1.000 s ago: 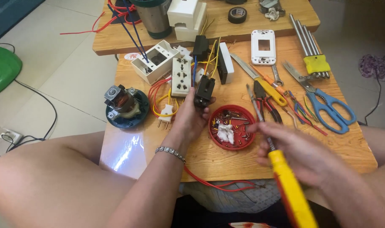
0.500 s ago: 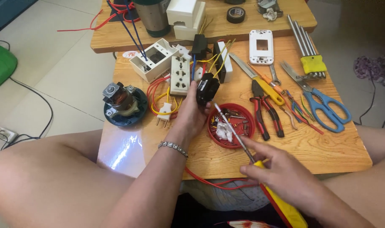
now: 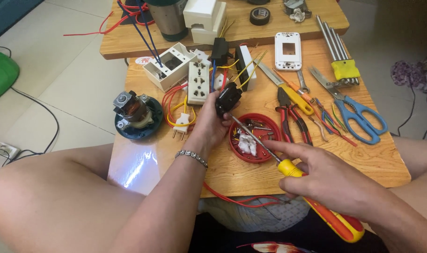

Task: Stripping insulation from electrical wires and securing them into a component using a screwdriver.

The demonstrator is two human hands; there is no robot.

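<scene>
My left hand (image 3: 212,122) grips a small black electrical part (image 3: 228,98) with red and blue wires, held just above the wooden table (image 3: 363,159). My right hand (image 3: 326,175) is closed around a yellow and red screwdriver (image 3: 316,206). Its metal shaft (image 3: 253,138) runs up and left, and the tip touches the black part. Under the shaft sits a red round lid (image 3: 269,125) holding screws and small white bits. A bracelet circles my left wrist.
White socket plates and an open white box (image 3: 169,65) lie behind the hands. Red-handled pliers (image 3: 293,117), blue scissors (image 3: 358,112), hex keys (image 3: 337,51) and a small motor (image 3: 135,115) are spread about. A second wooden table (image 3: 129,42) carries tape and a metal cup.
My right hand picked up the screwdriver from low at the right and swung its tip up to the black part. My left hand lifted that part slightly toward me.
</scene>
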